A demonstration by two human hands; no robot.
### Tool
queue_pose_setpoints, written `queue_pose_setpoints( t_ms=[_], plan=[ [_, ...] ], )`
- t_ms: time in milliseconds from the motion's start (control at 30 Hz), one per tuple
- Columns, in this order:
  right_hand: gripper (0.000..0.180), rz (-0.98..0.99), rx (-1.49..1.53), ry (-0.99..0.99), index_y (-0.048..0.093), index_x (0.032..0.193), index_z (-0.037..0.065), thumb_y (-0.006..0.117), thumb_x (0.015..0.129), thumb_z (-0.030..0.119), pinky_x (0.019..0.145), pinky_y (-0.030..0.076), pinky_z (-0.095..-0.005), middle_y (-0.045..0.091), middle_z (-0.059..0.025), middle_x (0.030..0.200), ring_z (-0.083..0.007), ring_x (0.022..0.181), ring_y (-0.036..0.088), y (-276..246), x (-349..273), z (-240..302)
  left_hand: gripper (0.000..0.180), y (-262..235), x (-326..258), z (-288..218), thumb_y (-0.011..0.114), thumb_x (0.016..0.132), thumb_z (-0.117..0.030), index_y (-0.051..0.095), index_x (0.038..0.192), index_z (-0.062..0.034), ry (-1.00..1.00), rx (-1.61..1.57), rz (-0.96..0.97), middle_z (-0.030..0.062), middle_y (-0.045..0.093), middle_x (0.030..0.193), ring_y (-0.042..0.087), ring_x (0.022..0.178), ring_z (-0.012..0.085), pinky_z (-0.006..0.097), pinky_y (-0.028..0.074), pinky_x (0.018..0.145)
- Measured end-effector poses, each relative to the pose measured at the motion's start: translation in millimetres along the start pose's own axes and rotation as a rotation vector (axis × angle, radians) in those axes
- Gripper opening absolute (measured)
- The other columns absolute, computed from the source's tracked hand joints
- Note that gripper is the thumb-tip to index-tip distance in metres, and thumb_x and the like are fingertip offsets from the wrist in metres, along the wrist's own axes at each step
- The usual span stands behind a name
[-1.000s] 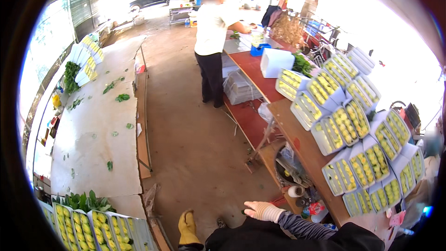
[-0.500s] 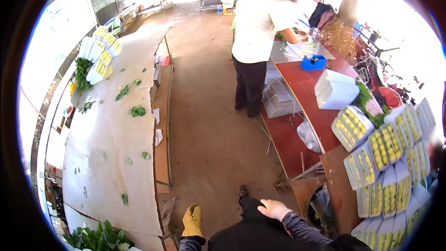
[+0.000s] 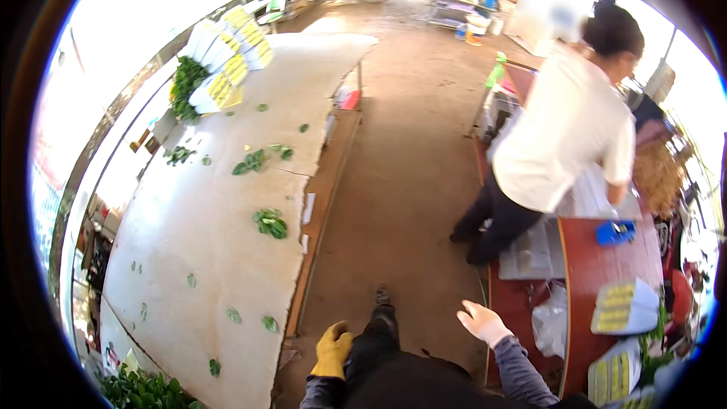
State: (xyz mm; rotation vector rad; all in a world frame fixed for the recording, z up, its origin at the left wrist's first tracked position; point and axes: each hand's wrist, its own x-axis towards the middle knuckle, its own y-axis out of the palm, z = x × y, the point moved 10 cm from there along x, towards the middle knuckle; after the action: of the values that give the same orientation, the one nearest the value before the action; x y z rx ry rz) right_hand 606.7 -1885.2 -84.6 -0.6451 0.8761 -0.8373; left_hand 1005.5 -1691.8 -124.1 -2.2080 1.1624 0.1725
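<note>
Co-worker (image 3: 568,136) nearer; white trays (image 3: 227,53) far left; right hand (image 3: 483,323) empty.

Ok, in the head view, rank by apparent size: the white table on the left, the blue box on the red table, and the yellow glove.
1. White table, by far the largest.
2. Yellow glove on the left hand.
3. Blue box, smallest; but it lies farther from the camera, so the last two are unsure.

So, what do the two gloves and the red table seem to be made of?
Left hand: yellow glove, matte, probably rubber or coated fabric. Right hand: thin whitish glove, perhaps latex; too small to tell. Red table: smooth, slightly glossy, likely painted or laminated board.
</note>
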Motion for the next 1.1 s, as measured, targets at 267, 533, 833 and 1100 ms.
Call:
queue_pose_setpoints(
  t_ms=[267,533,833,1100],
  plan=[
    [0.067,0.130,0.148,0.078,0.055,0.144,0.001,0.052,0.102,0.054,0.109,0.047,-0.0440,0.063,-0.0238,0.139,-0.0380,0.130,0.059,-63,149,53,0.050,43,239,-253,0.070,0.093,-0.036,0.065,0.135,-0.0100,0.259,0.112,0.148,0.0124,0.072,0.130,0.069,0.118,0.0290,0.038,0.052,0.104],
    [0.063,0.124,0.092,0.170,0.056,0.143,0.002,0.054,0.102,0.049,0.104,0.050,-0.0447,0.067,-0.0225,0.132,-0.0393,0.122,0.064,-156,381,65,0.052,71,460,-437,0.072,0.095,-0.041,0.063,0.136,-0.0096,0.452,0.093,0.074,0.0141,0.071,0.131,0.069,0.117,0.0319,0.041,0.054,0.100],
    [0.060,0.103,0.040,0.031,0.059,0.138,0.001,0.053,0.101,0.048,0.103,0.051,-0.0473,0.067,-0.0262,0.130,-0.0421,0.122,0.063,-300,706,47,0.056,111,666,-492,0.073,0.092,-0.039,0.063,0.138,-0.0081,0.106,0.056,-0.096,0.0141,0.070,0.134,0.066,0.126,0.0281,0.040,0.049,0.108],
    [0.053,0.025,-0.037,-0.279,0.057,0.139,0.001,0.062,0.101,0.037,0.102,0.052,-0.0446,0.068,-0.0256,0.128,-0.0400,0.118,0.066,-496,990,121,0.060,167,810,-613,0.072,0.093,-0.041,0.061,0.141,-0.0082,-0.055,-0.024,-0.152,0.0138,0.068,0.138,0.065,0.128,0.0278,0.038,0.048,0.110]
  ],
)
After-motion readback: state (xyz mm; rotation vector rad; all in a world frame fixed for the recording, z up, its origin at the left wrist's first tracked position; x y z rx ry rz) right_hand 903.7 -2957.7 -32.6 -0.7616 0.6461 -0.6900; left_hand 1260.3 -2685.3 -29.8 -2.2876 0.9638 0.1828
